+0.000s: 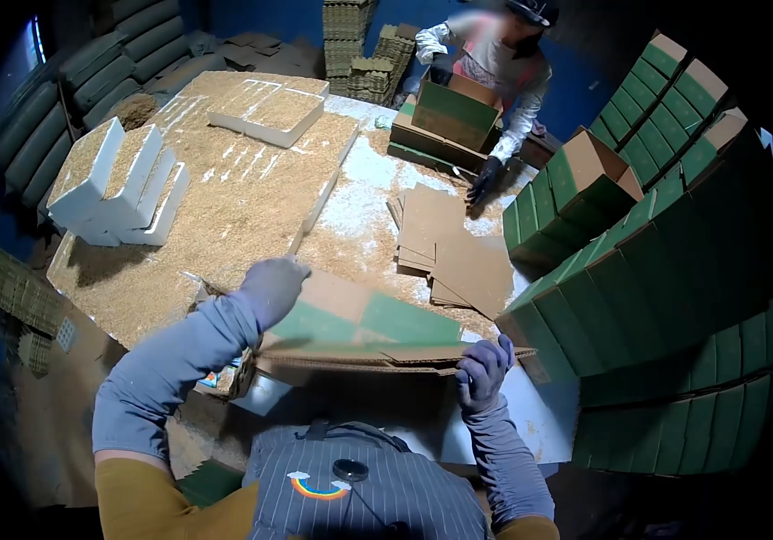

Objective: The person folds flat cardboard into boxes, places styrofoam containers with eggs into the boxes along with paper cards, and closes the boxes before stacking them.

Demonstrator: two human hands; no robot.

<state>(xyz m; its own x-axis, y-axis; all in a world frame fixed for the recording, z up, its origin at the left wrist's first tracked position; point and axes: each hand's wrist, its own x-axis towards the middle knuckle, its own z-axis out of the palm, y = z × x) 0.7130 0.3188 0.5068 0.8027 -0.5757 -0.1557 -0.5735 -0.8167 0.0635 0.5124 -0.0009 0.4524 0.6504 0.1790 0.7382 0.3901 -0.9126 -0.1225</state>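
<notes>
A green-and-brown cardboard box (350,310), seen edge-on and apparently folded fairly flat, is held across the near edge of the table in front of my body. My left hand (275,290), in a greyish-purple glove, is closed at the box's upper left corner; its fingertips are partly hidden. At the right end, my right hand (483,371) wraps its gloved fingers round the near cardboard edge. Just beyond the box lie loose brown cardboard sheets (472,270) in an uneven pile.
Sawdust-like material (224,207) covers the table's left side, with white foam trays (112,193) leaning there. Across the table, a co-worker (503,72) in black gloves handles an open box (454,112). Green boxes (656,261) stand stacked at right.
</notes>
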